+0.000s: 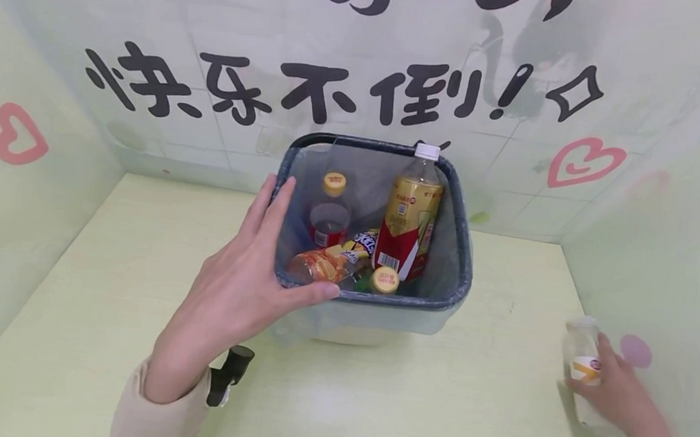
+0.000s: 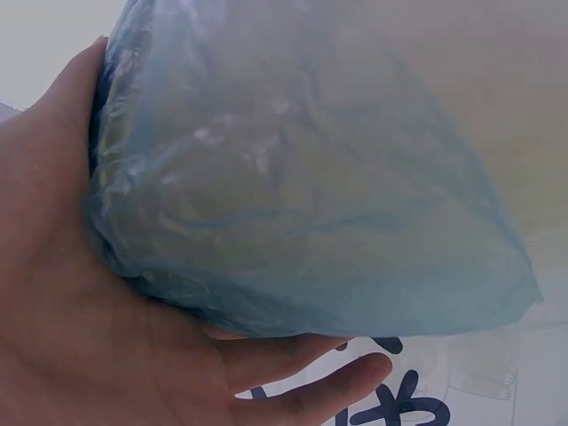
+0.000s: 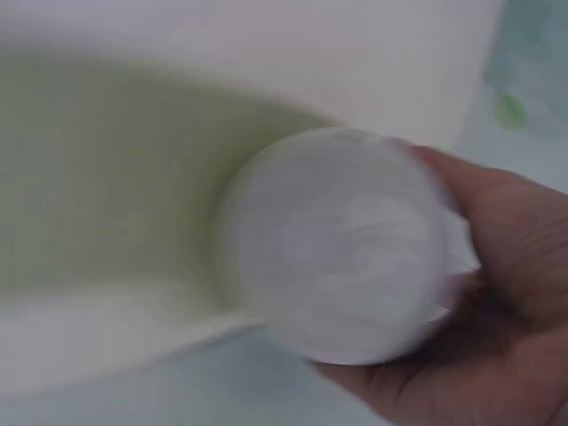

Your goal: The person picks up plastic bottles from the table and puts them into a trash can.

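Note:
A bin point(image 1: 459, 283) with a dark rim and a translucent bluish bag liner point(image 2: 302, 195) stands against the back wall. My left hand point(image 1: 238, 281) spans its near left corner, fingers fairly straight along the left side and thumb on the front rim. Inside are several bottles: a tall gold-and-red bottle point(image 1: 409, 217) with a white cap, a yellow-capped bottle point(image 1: 329, 217), an orange-patterned bottle point(image 1: 321, 264) lying tilted, and others partly hidden. At the far right my right hand point(image 1: 618, 395) grips a pale bottle point(image 1: 583, 343) with a white-and-yellow label; its round end point(image 3: 333, 248) looks blurred.
A pale yellow-green table point(image 1: 464, 409) carries the bin. Walls point(image 1: 365, 39) with black lettering and pink hearts rise at the back and both sides; the right wall stands close to my right hand. A black device point(image 1: 229, 374) sits at my left wrist.

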